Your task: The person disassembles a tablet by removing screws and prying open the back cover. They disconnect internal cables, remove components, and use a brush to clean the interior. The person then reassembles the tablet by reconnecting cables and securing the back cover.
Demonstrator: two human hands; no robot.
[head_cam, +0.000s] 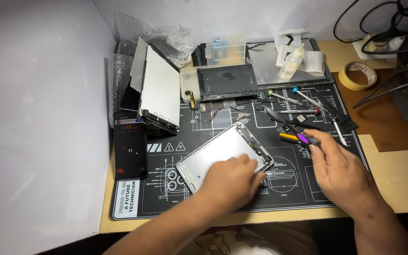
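A silver tablet back shell lies tilted on the black work mat, with small parts along its upper right edge. My left hand rests flat on the shell's lower right part, holding it down. To the right of the shell, my right hand grips a small tool with a purple collar and a dark tip that points up and left. A yellow-handled tool lies just beside that tip.
A phone with a lit screen lies at the mat's left edge. A stack of tablet panels leans behind it. A dark tablet frame, a glue bottle, several screwdrivers and a tape roll sit at the back.
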